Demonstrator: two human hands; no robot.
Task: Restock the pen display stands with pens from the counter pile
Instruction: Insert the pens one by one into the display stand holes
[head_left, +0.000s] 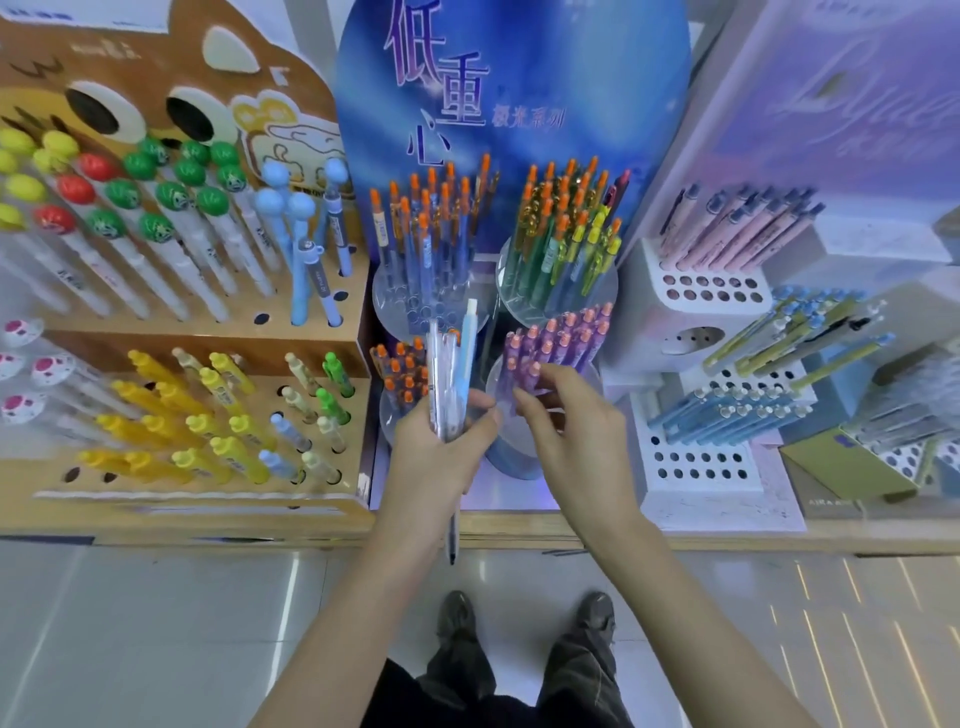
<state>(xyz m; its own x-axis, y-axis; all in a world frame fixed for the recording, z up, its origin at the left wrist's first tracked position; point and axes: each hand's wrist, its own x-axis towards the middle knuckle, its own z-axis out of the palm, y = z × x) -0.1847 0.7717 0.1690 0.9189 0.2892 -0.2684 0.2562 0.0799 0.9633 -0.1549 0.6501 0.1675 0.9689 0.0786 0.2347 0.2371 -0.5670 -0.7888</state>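
Observation:
My left hand (439, 447) grips a bunch of pale blue and clear pens (451, 364), held upright in front of the blue display stand (511, 93). One pen tip hangs below the fist. My right hand (566, 421) pinches a purple pen among the purple pens (558, 340) standing in the clear round holder (498, 379) at the front right of that stand. Orange-capped pens (431, 208) fill the rear holders. A small group of orange-capped pens (400, 371) sits in the front left holder, partly hidden behind my left hand.
A brown cartoon stand (197, 353) with yellow, green and red-topped pens stands to the left. White perforated stands (696, 291) with pink and blue pens stand to the right. The counter's wooden edge (727, 538) runs across; tiled floor and my shoes lie below.

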